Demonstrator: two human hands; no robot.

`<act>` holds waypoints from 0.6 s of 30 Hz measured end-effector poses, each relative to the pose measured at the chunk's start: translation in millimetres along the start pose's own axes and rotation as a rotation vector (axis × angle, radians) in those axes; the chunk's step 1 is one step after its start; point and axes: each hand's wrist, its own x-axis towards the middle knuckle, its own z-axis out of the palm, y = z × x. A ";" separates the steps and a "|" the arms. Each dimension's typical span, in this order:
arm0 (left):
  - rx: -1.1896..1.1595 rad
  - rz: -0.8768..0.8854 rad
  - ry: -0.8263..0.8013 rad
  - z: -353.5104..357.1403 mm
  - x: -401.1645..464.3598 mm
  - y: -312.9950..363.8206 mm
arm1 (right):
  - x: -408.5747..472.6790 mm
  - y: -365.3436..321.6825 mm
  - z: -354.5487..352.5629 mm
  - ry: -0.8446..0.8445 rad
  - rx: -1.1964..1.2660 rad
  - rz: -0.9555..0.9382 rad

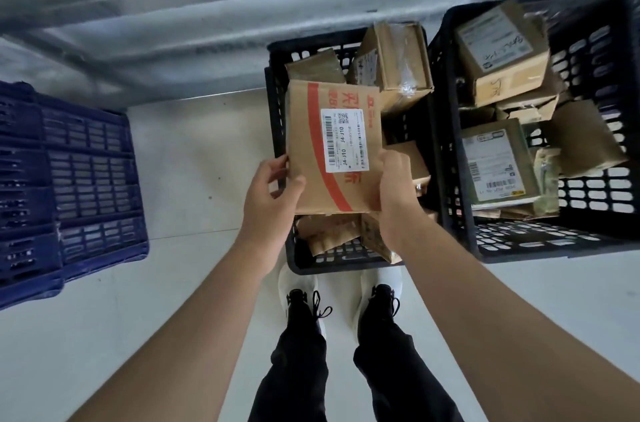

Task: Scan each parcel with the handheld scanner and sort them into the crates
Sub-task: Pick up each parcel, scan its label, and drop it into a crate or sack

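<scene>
I hold a flat brown cardboard parcel [311,131] with a red stripe and a white barcode label, face up, above the middle black crate [277,103]. My left hand [273,193] grips its lower left edge, thumb on top. My right hand [394,193] grips its lower right corner. Several brown parcels lie in that crate beneath it. A second black crate [446,144] on the right holds several labelled boxes. No scanner is in view.
A blue crate [69,179] stands on the pale floor at the left, apart from the black ones. A grey metal shelf frame [207,23] runs across the back. My two feet [343,304] stand just before the middle crate.
</scene>
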 end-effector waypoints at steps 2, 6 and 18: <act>-0.033 0.055 -0.006 -14.0 -24.6 17.6 | -33.0 -10.4 -4.4 -0.017 0.042 -0.017; -0.051 0.137 -0.098 -50.2 -73.0 58.8 | -107.5 -37.4 -6.0 -0.011 0.084 -0.081; -0.043 0.371 -0.339 -134.1 -213.4 189.7 | -323.8 -123.4 -26.9 -0.031 0.114 -0.457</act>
